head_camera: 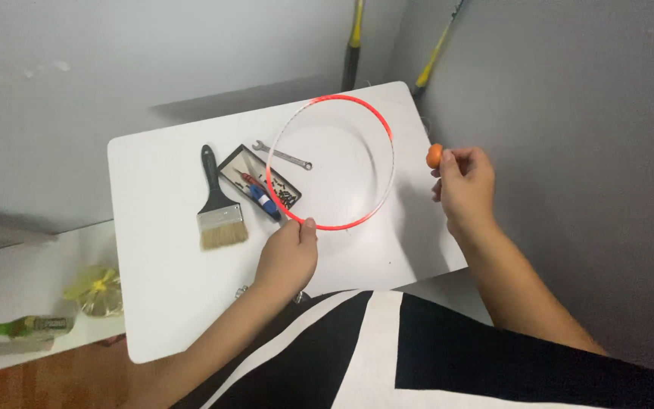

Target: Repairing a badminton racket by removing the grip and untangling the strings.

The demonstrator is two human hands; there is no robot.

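Gripping the near edge of a thin red-and-white hoop (330,162), the left hand (288,256) holds it pinched between thumb and fingers, tilted above a smooth white table (160,303). The right hand (465,185), past the table's right edge, pinches a small round orange ball (434,156) at its fingertips. On the tabletop lie a black-handled flat paintbrush (217,204) with pale bristles, a shallow black tray (259,185) of small dark parts, and a slim metal wrench (283,155).
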